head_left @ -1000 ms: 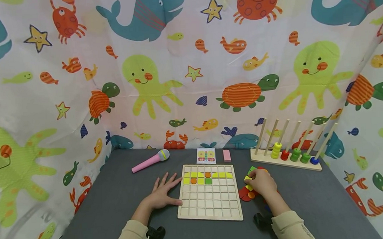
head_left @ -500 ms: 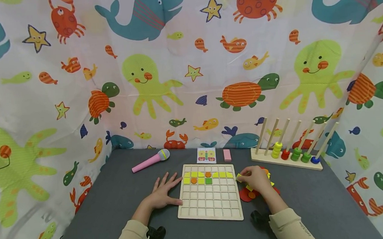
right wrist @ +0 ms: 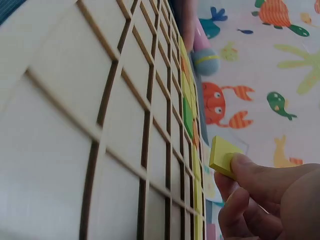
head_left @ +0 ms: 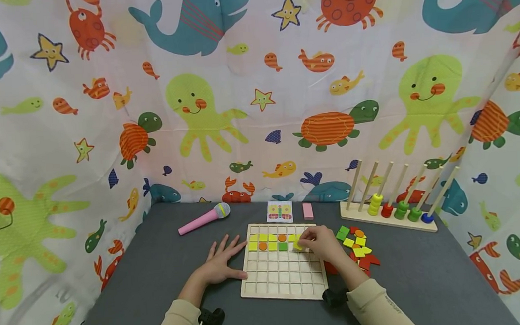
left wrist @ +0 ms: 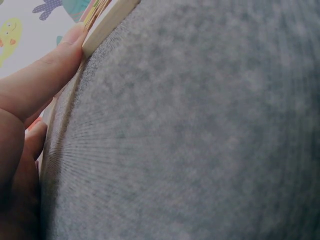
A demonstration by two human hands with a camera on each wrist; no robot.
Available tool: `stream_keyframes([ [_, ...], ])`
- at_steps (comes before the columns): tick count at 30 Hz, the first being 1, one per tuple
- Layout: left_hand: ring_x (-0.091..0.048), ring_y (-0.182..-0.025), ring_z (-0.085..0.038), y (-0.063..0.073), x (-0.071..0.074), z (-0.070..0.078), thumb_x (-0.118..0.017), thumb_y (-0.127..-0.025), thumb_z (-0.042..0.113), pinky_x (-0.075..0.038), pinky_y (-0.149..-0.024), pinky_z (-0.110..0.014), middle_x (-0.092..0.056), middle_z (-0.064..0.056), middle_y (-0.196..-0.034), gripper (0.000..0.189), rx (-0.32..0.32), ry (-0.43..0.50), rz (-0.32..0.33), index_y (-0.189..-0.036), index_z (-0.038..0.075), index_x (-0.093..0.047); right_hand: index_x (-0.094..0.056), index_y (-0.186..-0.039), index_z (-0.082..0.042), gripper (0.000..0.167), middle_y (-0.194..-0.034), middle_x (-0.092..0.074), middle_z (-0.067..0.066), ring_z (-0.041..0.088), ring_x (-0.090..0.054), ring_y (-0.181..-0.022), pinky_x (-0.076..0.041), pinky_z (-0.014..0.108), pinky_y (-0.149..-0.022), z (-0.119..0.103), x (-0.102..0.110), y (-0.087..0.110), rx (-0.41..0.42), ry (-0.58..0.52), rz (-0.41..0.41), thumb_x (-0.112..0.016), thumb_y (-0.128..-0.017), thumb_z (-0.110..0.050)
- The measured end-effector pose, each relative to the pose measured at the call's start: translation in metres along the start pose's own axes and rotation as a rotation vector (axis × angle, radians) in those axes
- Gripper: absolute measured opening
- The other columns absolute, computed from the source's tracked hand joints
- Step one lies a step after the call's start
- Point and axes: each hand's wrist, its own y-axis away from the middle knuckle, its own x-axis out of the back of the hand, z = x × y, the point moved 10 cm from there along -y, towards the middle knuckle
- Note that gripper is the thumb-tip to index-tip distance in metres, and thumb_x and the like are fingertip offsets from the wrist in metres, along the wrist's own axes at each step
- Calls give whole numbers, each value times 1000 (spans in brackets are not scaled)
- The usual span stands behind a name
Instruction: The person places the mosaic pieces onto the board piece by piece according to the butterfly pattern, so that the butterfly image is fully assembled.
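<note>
My right hand [head_left: 323, 243] pinches a yellow square tile [right wrist: 223, 156] between thumb and fingers, above the right part of the second filled row. The wooden grid board [head_left: 285, 282] lies flat, with yellow, orange and green tiles in its upper cells, among them a green square [head_left: 282, 246] and an orange round piece [head_left: 262, 246]. My left hand [head_left: 219, 262] lies spread on the table at the board's left side, thumb and fingertips at its edge. In the left wrist view the thumb [left wrist: 55, 65] touches the board's side.
Loose coloured tiles [head_left: 358, 246] lie in a pile right of the board, partly behind my right forearm. Behind the board are a pattern card [head_left: 279, 212] and a pink block [head_left: 307, 211]. A pink microphone [head_left: 205, 219] lies back left; a peg stacker [head_left: 388, 217] with rings stands back right.
My right hand has gone from the tile pile leftward to over the board, carrying the yellow square tile it picked up. The left hand has stayed in place.
</note>
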Motion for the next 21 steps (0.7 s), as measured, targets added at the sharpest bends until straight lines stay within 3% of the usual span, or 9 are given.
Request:
stream_keyframes([
  [7, 10, -157, -34, -1, 0, -2, -77, -75, 67, 15, -119, -64, -13, 3, -171, 101, -8, -9, 9, -159, 36, -30, -76, -86, -14, 6, -77, -66, -1, 18, -56, -72, -48, 29, -59, -7, -16, -10, 14, 14, -19, -78, -90, -18],
  [21, 10, -157, -35, 2, 0, 2, -77, -75, 67, 16, -119, -63, -13, -3, -171, 103, -25, 11, 5, -160, 31, -30, -78, -87, -17, 7, -82, -70, -6, 16, -58, -79, -51, 38, -77, -6, -24, -15, 18, 159, -31, -77, -90, -24],
])
